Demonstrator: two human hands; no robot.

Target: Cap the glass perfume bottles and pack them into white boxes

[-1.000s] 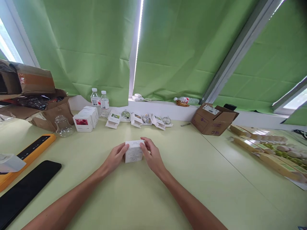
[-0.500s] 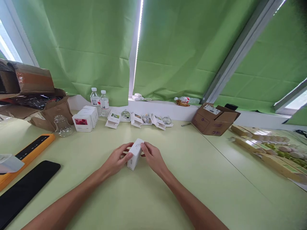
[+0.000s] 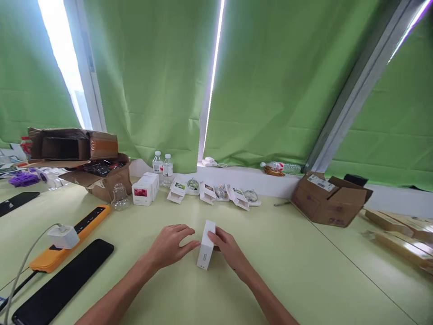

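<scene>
A small white box (image 3: 204,251) stands tilted in front of me, over the pale green table (image 3: 189,293). My right hand (image 3: 227,246) grips it from the right, thumb on the near face and fingers behind. To its left, my left hand (image 3: 173,245) is open with fingers apart, its thumb tip close to the box's edge; whether it touches, I cannot tell. Farther back lie several opened white boxes, one a small carton (image 3: 177,190) with its flap out, beside coiled items such as a wire-like coil (image 3: 193,184) in a white tray.
White boxes with a red picture (image 3: 143,192) stand at back left, near two water bottles (image 3: 167,169) and a clear glass jar (image 3: 120,197). An orange power strip (image 3: 69,239) and a black flat case (image 3: 66,282) lie left. A cardboard box (image 3: 329,201) sits back right.
My left hand has let go of the white box and opened beside it. The right hand still holds the box, now turned more upright. The view has shifted left and upward.
</scene>
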